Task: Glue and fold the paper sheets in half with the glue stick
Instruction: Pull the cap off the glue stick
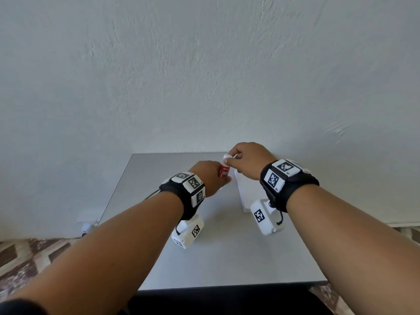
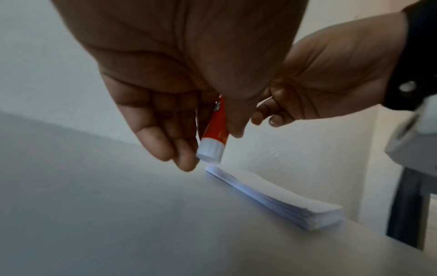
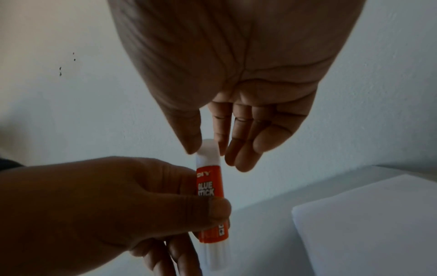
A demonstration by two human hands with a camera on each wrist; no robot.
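Here the left hand (image 1: 213,177) grips the glue stick (image 1: 225,171) above the tabletop (image 1: 141,201), just beside the paper stack (image 1: 246,189), while the right hand (image 1: 247,159) pinches its white cap (image 1: 227,158); a jerky pull could drop it.

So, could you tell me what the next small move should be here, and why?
Probably pull the cap off: the left hand grips the glue stick by its red body, the right hand pinches the white cap, and the paper stack lies untouched.
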